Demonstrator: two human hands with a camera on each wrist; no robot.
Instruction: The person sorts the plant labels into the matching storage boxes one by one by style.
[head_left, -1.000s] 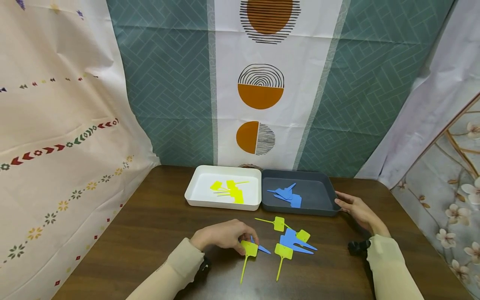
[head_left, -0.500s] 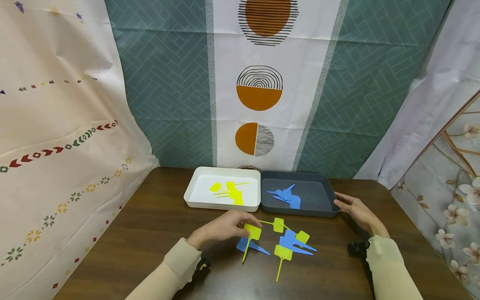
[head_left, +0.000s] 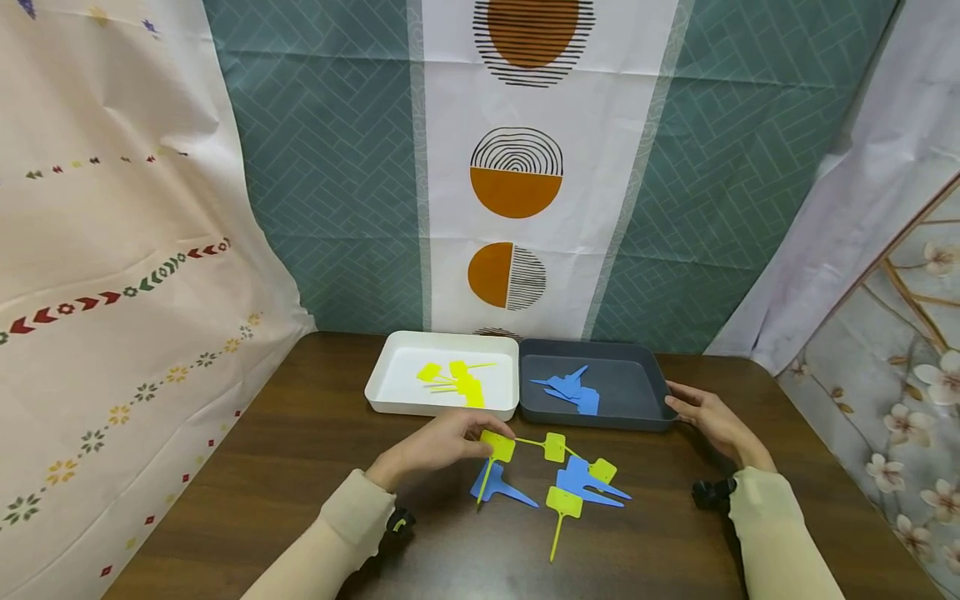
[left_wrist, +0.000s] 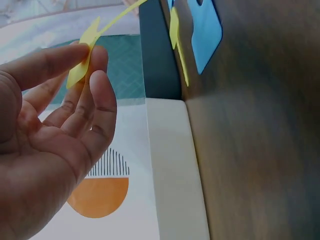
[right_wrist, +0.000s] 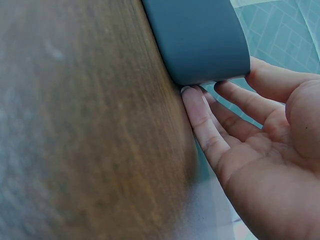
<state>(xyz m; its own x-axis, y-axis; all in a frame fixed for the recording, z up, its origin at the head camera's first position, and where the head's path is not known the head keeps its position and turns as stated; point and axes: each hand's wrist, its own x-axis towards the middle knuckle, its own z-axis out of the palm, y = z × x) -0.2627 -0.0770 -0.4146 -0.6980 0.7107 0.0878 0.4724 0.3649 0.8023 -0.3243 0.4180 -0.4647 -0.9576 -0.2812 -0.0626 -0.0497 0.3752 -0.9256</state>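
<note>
My left hand [head_left: 438, 448] pinches a yellow plant label [head_left: 498, 447] by its square head, between thumb and fingers, with the thin stem pointing down towards me in the head view. Below it on the table lies a blue T-shaped plant label [head_left: 495, 486]. To the right are more blue labels [head_left: 573, 477], overlapping yellow ones, and a yellow label [head_left: 564, 502] nearer me. My right hand [head_left: 716, 425] touches the right end of the dark grey tray [head_left: 633, 404]; in the right wrist view its fairly straight fingertips [right_wrist: 192, 97] rest against the tray's lower corner.
A white tray [head_left: 390, 392] holding several yellow labels [head_left: 468, 387] stands against the dark tray's left side. Several blue labels [head_left: 573, 392] lie in the dark tray. Behind the brown wooden table [head_left: 300, 467] hangs a patterned curtain [head_left: 337, 167].
My left hand has lifted the yellow label off the table and moved it away from me towards the white tray, uncovering the blue label beneath. My right hand stays at the dark tray.
</note>
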